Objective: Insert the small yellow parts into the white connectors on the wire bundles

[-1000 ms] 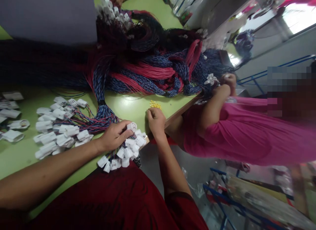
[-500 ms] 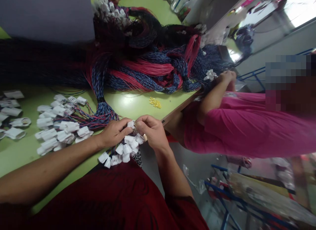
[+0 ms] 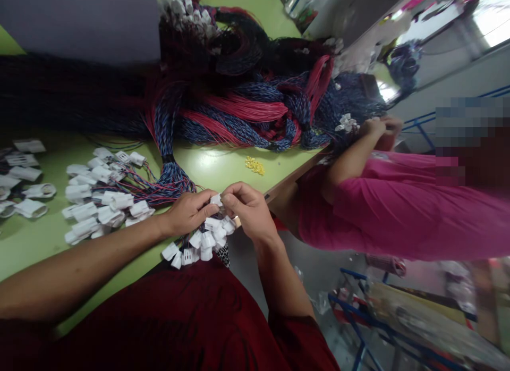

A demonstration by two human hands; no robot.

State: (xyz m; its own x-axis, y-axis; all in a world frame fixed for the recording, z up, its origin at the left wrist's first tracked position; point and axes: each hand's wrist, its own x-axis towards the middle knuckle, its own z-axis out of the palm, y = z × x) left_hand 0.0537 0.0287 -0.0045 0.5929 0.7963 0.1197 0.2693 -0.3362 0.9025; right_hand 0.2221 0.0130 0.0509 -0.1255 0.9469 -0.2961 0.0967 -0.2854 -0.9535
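Note:
My left hand [image 3: 190, 211] pinches a white plastic connector [image 3: 216, 200] between thumb and forefinger at the table's front edge. From the other side, my right hand [image 3: 249, 207] meets it with thumb and forefinger pressed together; whatever small piece they hold is hidden. Below both hands hangs a cluster of white connectors [image 3: 207, 239] on wires. To the left, more white connectors [image 3: 95, 190] lie fanned out at the end of a tied blue, black and red wire bundle [image 3: 167, 169]. A small heap of yellow pieces [image 3: 255, 166] lies on the table beyond my hands.
Thick coils of wire [image 3: 247, 116] cover the back of the green table [image 3: 207, 161]. A grey panel [image 3: 79, 25] stands at the upper left. On the right, a co-worker in a pink top [image 3: 382, 206] handles wires, near a blue metal rack [image 3: 358, 312].
The whole view has shifted slightly, so things sit a little further right. My hands keep their pinch at the connector, which has turned slightly. The co-worker's hands have moved a little.

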